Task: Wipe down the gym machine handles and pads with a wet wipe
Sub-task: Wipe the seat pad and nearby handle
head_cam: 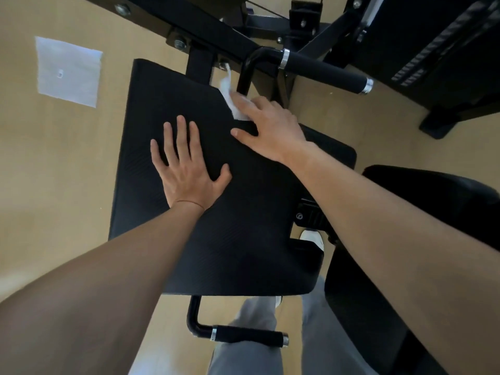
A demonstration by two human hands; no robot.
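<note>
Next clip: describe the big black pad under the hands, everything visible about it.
The pad is a large, flat black slab with rounded corners, a finely ribbed surface that looks like vinyl, and stepped notches along its right edge. A black frame post meets its far end. The left hand rests flat on it, fingers spread. The right hand presses a white wet wipe against its far right edge.

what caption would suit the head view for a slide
Left hand flat on the black ribbed rectangular pad while the right hand presses a white wet wipe against its far edge.
</note>
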